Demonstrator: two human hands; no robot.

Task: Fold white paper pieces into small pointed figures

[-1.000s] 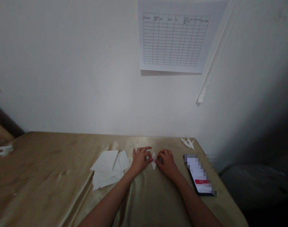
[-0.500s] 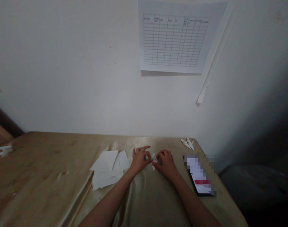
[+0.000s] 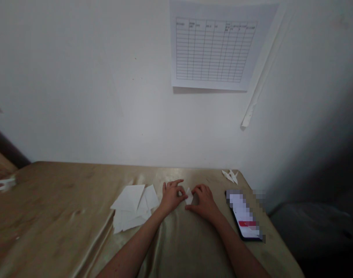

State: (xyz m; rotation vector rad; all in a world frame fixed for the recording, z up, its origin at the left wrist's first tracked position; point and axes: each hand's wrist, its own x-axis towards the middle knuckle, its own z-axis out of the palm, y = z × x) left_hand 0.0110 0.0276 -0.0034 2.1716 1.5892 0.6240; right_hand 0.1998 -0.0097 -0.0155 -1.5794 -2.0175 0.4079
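A small piece of folded white paper (image 3: 189, 197), pointed at its top, is between my two hands over the cloth-covered table. My left hand (image 3: 171, 196) pinches its left side with thumb and index finger, the other fingers raised. My right hand (image 3: 204, 200) curls around the right side, thumb along the paper's lower end and index finger near its upper right edge. Part of the paper is hidden behind the fingertips.
A loose stack of white paper sheets (image 3: 131, 208) lies left of my left arm. At right is a phone (image 3: 244, 216) with a lit screen, and behind it folded paper pieces (image 3: 230, 176). A printed table sheet (image 3: 211, 50) hangs on the wall.
The folded paper's lower tip, which stuck out below my fingers, no longer shows. My right thumb has shifted slightly down to the paper's lower end; my left hand has stayed in place.
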